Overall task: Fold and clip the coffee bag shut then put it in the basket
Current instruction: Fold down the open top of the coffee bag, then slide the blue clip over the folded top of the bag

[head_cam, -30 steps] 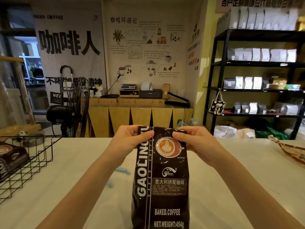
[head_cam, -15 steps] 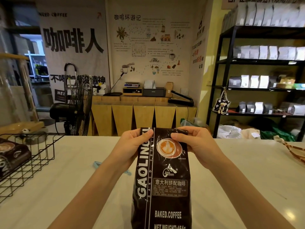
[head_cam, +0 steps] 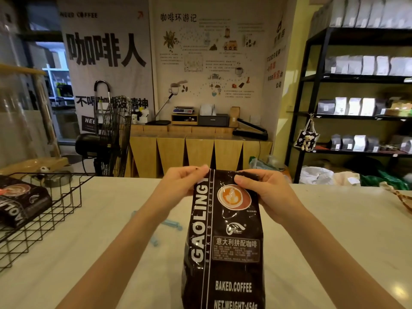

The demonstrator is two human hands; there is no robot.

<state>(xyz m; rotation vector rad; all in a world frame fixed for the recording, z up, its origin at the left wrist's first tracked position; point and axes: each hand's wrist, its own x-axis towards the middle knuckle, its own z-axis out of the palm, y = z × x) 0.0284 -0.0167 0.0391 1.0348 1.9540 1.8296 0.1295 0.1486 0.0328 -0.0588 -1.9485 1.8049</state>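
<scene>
A tall dark brown coffee bag point(head_cam: 225, 241) stands upright on the white counter in front of me. My left hand point(head_cam: 180, 186) pinches its top left corner. My right hand point(head_cam: 265, 192) grips the top right, thumb across the front above the cup picture. The bag's top edge is rolled down under my fingers. Pale blue clips point(head_cam: 171, 225) lie on the counter behind my left forearm, partly hidden. A black wire basket point(head_cam: 66, 197) sits at the left edge of the counter.
The basket holds another dark coffee bag point(head_cam: 22, 201). A brown patterned bag point(head_cam: 399, 197) lies at the counter's right edge. Beyond the counter stand a black fan point(head_cam: 109, 137), a wooden cabinet and black shelves with pouches point(head_cam: 356, 108).
The bag's top has been folded lower, hiding more of the lettering. Both hands stay at the top corners. My view has shifted slightly right.
</scene>
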